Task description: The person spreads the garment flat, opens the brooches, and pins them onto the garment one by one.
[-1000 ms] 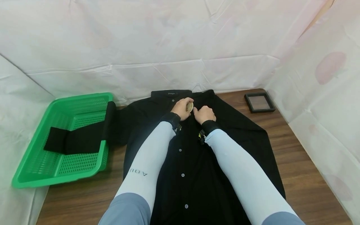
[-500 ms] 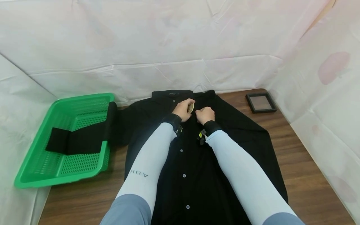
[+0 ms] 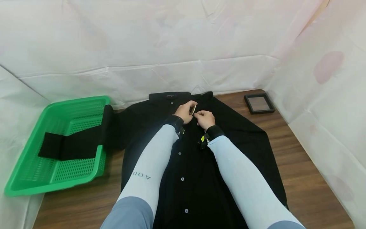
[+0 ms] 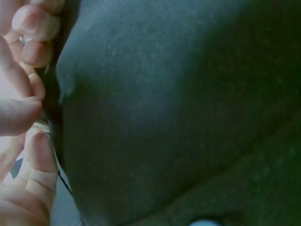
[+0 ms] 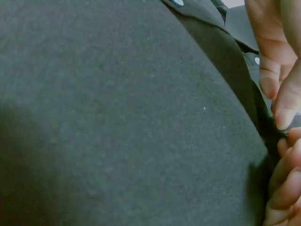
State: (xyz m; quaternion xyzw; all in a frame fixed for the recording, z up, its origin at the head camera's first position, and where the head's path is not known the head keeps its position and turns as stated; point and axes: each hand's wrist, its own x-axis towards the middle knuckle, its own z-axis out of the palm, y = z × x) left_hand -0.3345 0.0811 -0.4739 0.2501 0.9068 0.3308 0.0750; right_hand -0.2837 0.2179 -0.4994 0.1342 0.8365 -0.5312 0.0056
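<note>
A black button-up shirt lies face up, its collar at the far side. Over its upper front my left hand holds a thin round gold-coloured disc, which is turned nearly edge-on in the head view. My right hand is close by on the right, its thumb and fingertips pinching the shirt's cloth beside the disc's lower edge. In the left wrist view, the cloth rises towards the fingertips, and a sliver of the disc shows between them. Curled fingers stand at the cloth's edge in the right wrist view.
A green plastic basket stands at the left with a black shirt sleeve draped over its rim into it. A small black frame with a clear pane lies at the back right of the wooden table. Pale sheets enclose the back and sides.
The disc has turned from showing its face to nearly edge-on. My right hand's fingers have moved closer to it, from a fist shape to a fingertip pinch. The view has shifted slightly.
</note>
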